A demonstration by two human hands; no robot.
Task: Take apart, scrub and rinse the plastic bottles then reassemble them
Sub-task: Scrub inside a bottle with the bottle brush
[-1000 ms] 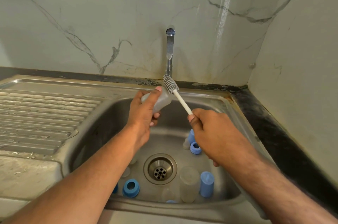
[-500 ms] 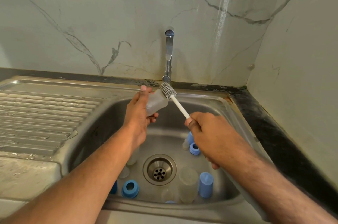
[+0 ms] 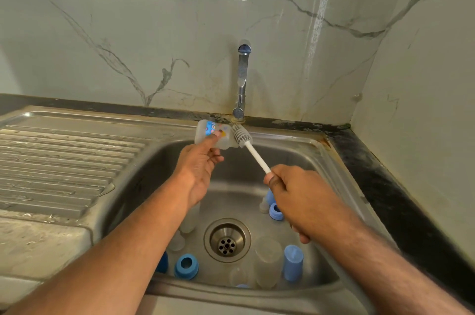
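L hand [image 3: 198,168] gripping translucent plastic bottle w/ blue label [image 3: 214,136] over steel sink [image 3: 295,157], long axis lying sideways, mouth facing R. R hand [image 3: 295,193] clenching white-handled grey bristle brush [image 3: 243,136], head touching mouth, not yet inside.

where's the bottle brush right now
In the head view the bottle brush is above the sink's back rim, just below the tap, its bristles against the bottle in the left hand; the right hand holds its handle.
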